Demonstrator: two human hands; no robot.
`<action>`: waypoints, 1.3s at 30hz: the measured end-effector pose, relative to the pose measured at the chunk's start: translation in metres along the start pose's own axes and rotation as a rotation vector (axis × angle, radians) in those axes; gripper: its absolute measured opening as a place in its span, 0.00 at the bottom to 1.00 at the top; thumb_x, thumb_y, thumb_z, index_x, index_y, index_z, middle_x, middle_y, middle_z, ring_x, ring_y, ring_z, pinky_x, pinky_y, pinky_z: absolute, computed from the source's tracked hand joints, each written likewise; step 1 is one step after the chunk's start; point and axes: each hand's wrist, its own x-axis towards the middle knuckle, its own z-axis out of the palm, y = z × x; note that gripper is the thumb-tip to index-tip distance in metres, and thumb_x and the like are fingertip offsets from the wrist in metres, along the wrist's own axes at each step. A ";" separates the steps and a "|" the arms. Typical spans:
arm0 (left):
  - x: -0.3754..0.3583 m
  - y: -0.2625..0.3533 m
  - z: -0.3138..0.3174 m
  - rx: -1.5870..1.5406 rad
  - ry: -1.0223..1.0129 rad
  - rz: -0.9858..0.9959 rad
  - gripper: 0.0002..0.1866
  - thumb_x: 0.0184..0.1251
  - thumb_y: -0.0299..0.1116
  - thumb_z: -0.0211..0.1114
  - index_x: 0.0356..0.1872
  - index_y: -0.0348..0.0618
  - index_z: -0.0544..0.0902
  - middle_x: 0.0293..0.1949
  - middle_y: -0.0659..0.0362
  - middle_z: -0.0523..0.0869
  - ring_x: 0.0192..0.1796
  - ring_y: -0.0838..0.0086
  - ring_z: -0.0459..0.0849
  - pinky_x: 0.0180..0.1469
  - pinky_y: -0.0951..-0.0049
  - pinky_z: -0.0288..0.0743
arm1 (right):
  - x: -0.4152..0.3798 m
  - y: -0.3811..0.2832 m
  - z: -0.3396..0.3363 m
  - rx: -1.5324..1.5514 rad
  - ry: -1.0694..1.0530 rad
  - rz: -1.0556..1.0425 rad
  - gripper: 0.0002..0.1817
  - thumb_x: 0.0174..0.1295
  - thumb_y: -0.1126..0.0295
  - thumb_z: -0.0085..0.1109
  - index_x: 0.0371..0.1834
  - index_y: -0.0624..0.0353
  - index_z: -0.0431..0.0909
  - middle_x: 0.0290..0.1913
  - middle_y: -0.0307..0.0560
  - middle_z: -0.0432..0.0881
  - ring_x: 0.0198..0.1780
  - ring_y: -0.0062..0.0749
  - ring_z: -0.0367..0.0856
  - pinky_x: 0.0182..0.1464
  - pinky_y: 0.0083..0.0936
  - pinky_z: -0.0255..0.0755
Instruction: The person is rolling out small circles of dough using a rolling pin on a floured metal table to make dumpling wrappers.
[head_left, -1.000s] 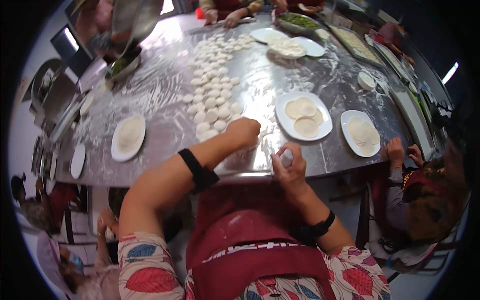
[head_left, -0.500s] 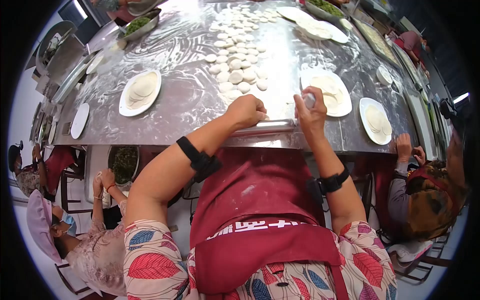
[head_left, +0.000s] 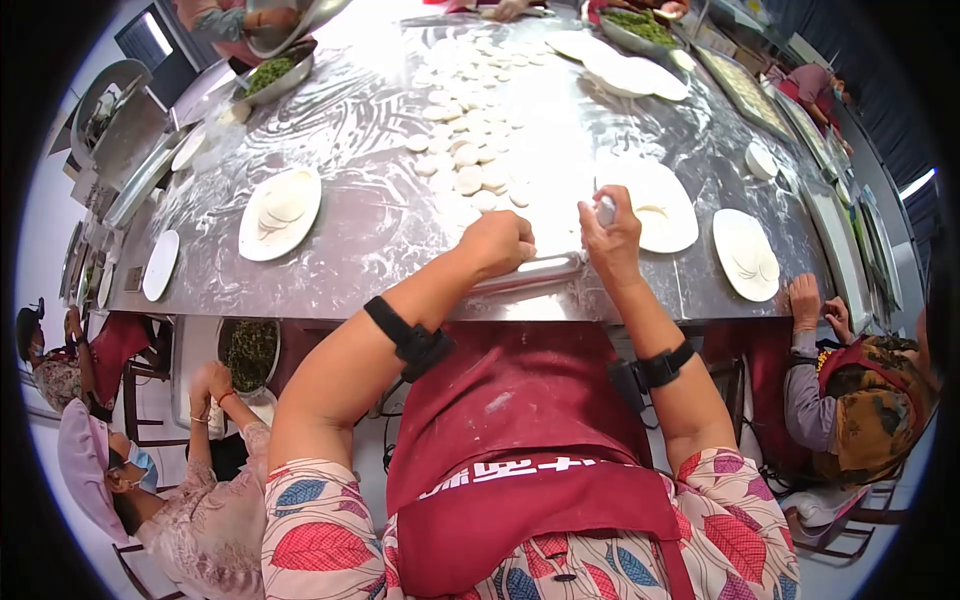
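My left hand (head_left: 497, 243) is closed above the left part of a shiny, pale grey rod-like roll (head_left: 535, 273) near the table's front edge. What its fingers pinch is hidden. My right hand (head_left: 612, 240), by the roll's right end, is closed around a small greyish-white object (head_left: 606, 211), perhaps a tool handle. Beyond my left hand, many flat, round dough pieces (head_left: 468, 180) spread up the floured table. A white plate (head_left: 682, 224) of thin dough rounds stands right of my right hand. Another white plate (head_left: 252, 238) with stacked rounds (head_left: 283, 206) stands at left.
A third plate of rounds (head_left: 745, 255) is at the right, near a co-worker's hand (head_left: 805, 302). A small white bowl (head_left: 761, 161) stands behind it. Bowls of green filling (head_left: 638, 27) are at the far edge. A co-worker sits at the left beside a filling bowl (head_left: 249, 352).
The view has shifted, and the table edge sits lower in it. My right hand has moved slightly closer to my left. The roll now slants more. Co-workers' hands have come into view at the far edge.
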 end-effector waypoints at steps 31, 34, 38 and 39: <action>0.001 -0.009 -0.009 0.003 -0.104 0.052 0.08 0.52 0.26 0.63 0.33 0.35 0.84 0.26 0.52 0.85 0.31 0.68 0.84 0.35 0.68 0.75 | -0.026 0.012 -0.016 -0.072 -0.002 -0.035 0.14 0.55 0.76 0.62 0.41 0.58 0.66 0.21 0.51 0.75 0.21 0.41 0.77 0.25 0.30 0.70; -0.005 -0.014 -0.015 -0.112 -0.125 -0.035 0.07 0.52 0.23 0.63 0.33 0.35 0.82 0.26 0.54 0.84 0.31 0.72 0.84 0.34 0.71 0.75 | -0.049 -0.016 -0.030 0.095 -0.059 0.208 0.15 0.55 0.75 0.62 0.42 0.60 0.67 0.23 0.52 0.76 0.23 0.40 0.78 0.27 0.31 0.71; 0.001 -0.011 -0.015 -0.020 -0.150 0.001 0.07 0.53 0.23 0.63 0.35 0.36 0.82 0.29 0.52 0.85 0.32 0.70 0.83 0.35 0.71 0.75 | 0.000 0.000 0.000 -0.066 -0.012 0.014 0.14 0.55 0.75 0.62 0.41 0.59 0.67 0.21 0.51 0.75 0.22 0.45 0.78 0.26 0.33 0.70; 0.005 -0.009 -0.012 0.029 -0.111 0.024 0.08 0.53 0.24 0.64 0.35 0.36 0.82 0.29 0.52 0.85 0.32 0.68 0.83 0.36 0.70 0.74 | 0.007 0.003 0.004 -0.100 -0.006 -0.004 0.14 0.56 0.75 0.61 0.42 0.59 0.67 0.22 0.52 0.76 0.22 0.45 0.78 0.26 0.34 0.70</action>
